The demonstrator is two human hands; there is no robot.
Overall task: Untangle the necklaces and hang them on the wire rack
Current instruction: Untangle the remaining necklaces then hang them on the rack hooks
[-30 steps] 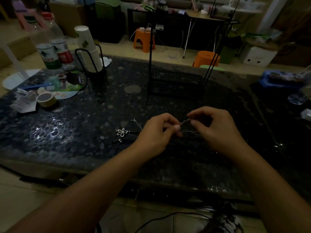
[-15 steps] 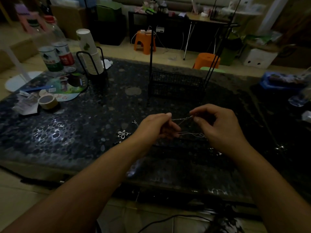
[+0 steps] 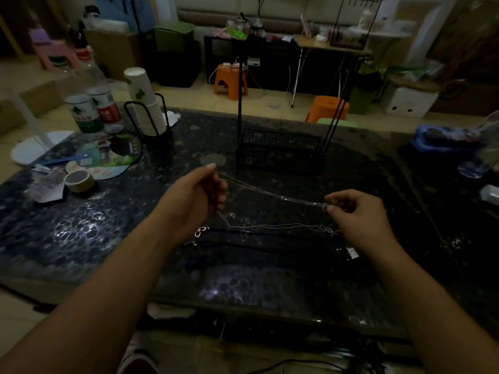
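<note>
A thin silver necklace chain point(image 3: 272, 194) is stretched above the dark table between my two hands. My left hand point(image 3: 198, 197) pinches its left end with curled fingers. My right hand point(image 3: 356, 211) pinches the right end near a small clasp. A second silver chain point(image 3: 270, 226) lies slack on the table below, and a dark cord with a small silver pendant point(image 3: 201, 231) lies in front of it. The black wire rack point(image 3: 280, 151), with a mesh basket base and tall uprights, stands behind the hands at the table's middle.
On the left of the speckled dark table point(image 3: 81, 225) are a tape roll point(image 3: 79, 180), a stack of paper cups in a black holder point(image 3: 147, 109), two bottles point(image 3: 93, 112) and papers. A blue object point(image 3: 442, 140) sits far right. Orange stools point(image 3: 326, 109) stand beyond the table.
My hands have pulled apart, the left rising to the left and the right moving right, drawing the silver chain out long and taut. The view has tilted upward.
</note>
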